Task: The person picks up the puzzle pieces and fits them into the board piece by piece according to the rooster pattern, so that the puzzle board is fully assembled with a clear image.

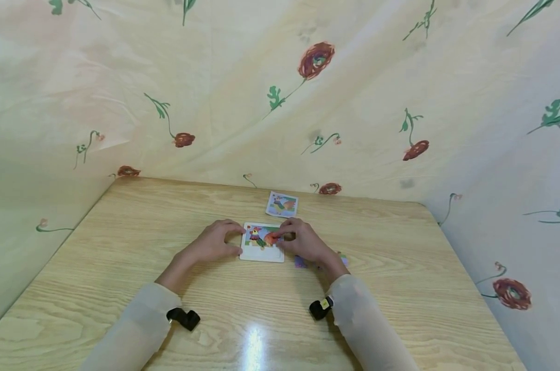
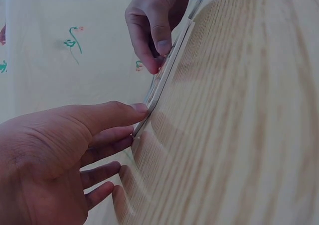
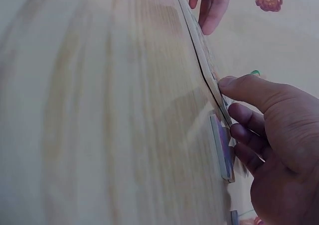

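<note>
Head view: the left hand (image 1: 217, 240), thumb and fingers spread, steadies a rooster puzzle tray (image 1: 261, 254) on the table (image 1: 224, 293), while the right hand (image 1: 305, 242), its pinch impossible to tell, could scatter nearby loose pieces (image 1: 300, 262) by sweeping back low.

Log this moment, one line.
left hand: holding puzzle tray, left edge | right hand: touching tray's right side | picture card: beyond tray | loose pieces: right of tray
</note>
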Action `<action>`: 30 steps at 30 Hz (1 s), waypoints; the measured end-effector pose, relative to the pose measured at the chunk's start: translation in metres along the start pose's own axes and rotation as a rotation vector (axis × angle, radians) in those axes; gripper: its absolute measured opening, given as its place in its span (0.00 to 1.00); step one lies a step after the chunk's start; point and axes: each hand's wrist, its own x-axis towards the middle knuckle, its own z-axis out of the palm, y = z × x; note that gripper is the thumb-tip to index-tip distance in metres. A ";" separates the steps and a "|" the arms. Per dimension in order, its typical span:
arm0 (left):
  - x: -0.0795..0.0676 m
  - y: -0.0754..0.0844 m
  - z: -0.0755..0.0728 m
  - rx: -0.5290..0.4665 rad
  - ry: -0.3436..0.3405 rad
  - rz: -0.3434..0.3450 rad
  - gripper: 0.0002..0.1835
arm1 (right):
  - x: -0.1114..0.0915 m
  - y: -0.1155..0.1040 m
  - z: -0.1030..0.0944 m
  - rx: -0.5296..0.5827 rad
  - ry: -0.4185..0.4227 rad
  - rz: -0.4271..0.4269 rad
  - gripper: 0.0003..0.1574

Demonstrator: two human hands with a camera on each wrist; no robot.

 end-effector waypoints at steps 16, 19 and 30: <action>0.001 0.003 -0.001 0.008 0.000 0.002 0.25 | 0.004 0.000 -0.003 -0.022 -0.036 -0.053 0.14; 0.001 0.003 -0.001 0.005 0.000 0.002 0.25 | 0.002 -0.001 -0.005 -0.028 -0.038 -0.053 0.13; 0.002 0.001 -0.001 0.014 -0.001 0.010 0.25 | -0.025 0.001 -0.020 -0.055 0.008 -0.035 0.13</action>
